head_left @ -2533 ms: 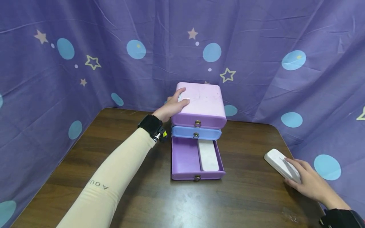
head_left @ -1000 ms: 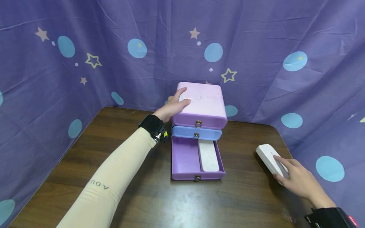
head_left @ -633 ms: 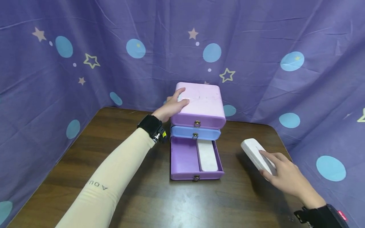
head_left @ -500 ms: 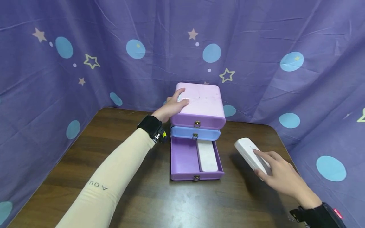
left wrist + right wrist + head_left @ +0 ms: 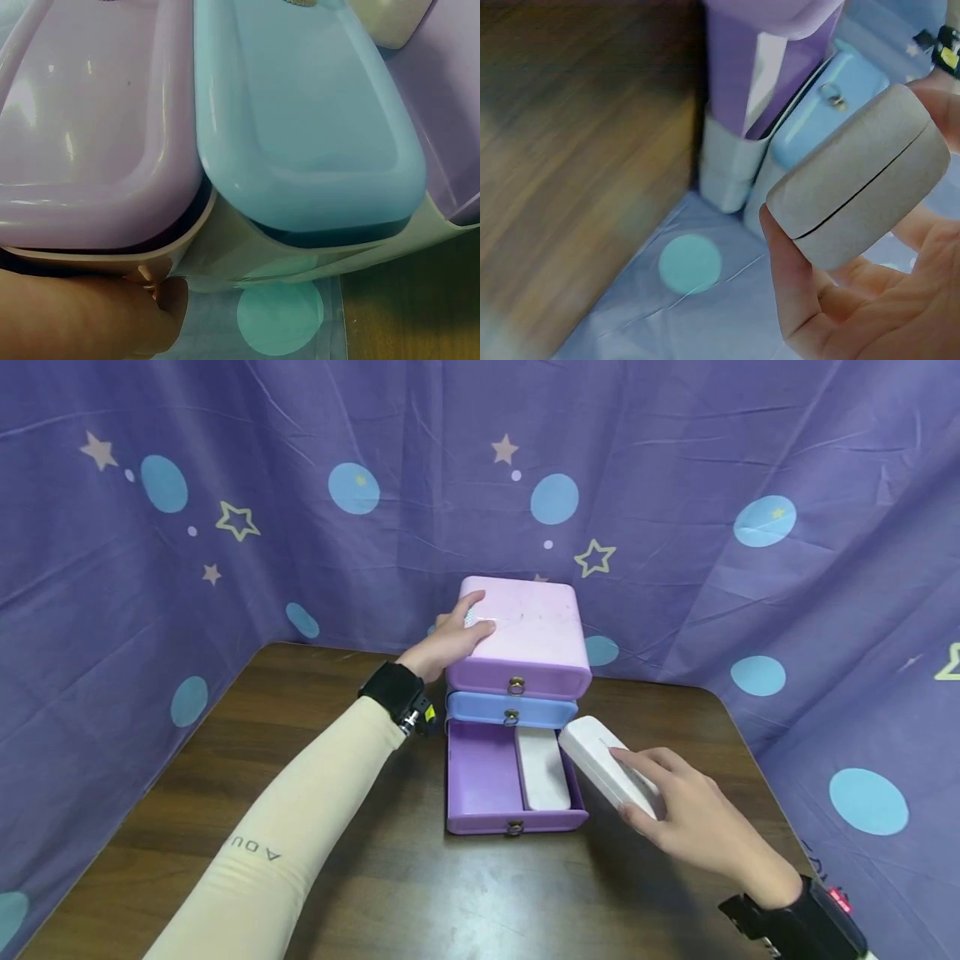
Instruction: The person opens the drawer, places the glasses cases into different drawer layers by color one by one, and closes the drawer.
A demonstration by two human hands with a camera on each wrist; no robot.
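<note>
Inside open purple drawer (image 5: 483, 777), white case (image 5: 542, 768)

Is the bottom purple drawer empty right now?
No, the open bottom drawer already holds a white case lying along its right side.

Drawer unit (image 5: 515, 693) on wooden table (image 5: 300, 735)

drawer (image 5: 480, 777) L half free | R half: white case (image 5: 542, 768) | blue drawer (image 5: 510, 710) overhangs rear
</note>
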